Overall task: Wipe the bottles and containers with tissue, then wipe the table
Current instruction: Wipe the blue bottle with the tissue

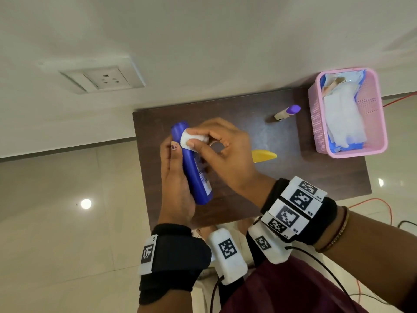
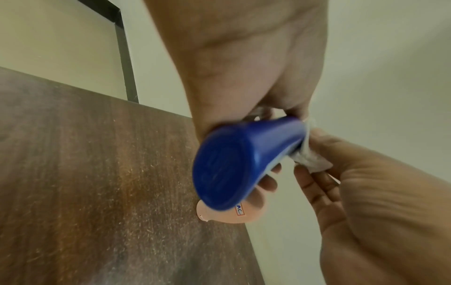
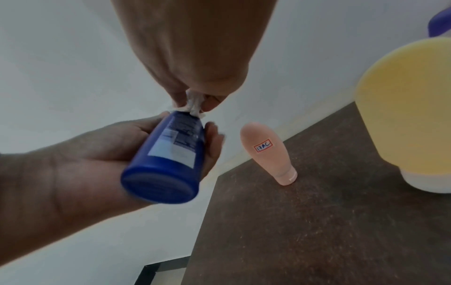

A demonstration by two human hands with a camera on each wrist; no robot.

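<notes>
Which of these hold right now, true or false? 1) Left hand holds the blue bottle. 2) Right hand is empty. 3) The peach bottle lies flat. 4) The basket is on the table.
1) True: the left hand grips the blue bottle.
2) False: the right hand pinches a tissue against the bottle.
3) False: the peach bottle stands cap-down on the table.
4) True: the pink basket sits at the table's far right corner.

Bright even indoor light, floor [image 1: 85, 203] glare, blurred wide-angle wrist views.
</notes>
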